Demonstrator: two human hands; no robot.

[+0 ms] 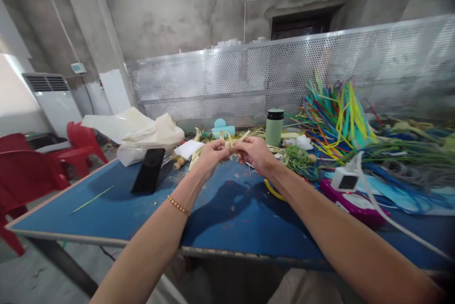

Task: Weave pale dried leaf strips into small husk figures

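Out in front of me above the blue table [213,218], both hands meet at a small piece of pale, straw-coloured leaf strips [231,144] that looks folded or woven. My left hand [210,156] pinches its left side between thumb and fingers. The right side is gripped by my right hand [257,153], its fingers curled, with a strip end sticking up beside them. My fingers hide much of the piece. Beyond the hands stands a green cup with a black lid [275,128]. A curved yellow strip [273,190] lies under my right forearm.
A black phone [148,171] and white plastic bags [149,135] lie to the left. On the right are a bundle of coloured strips [341,119], green cords [408,152], a white charger [345,178] with its cable, and a magenta device [355,204]. A perforated metal panel [213,81] stands behind.
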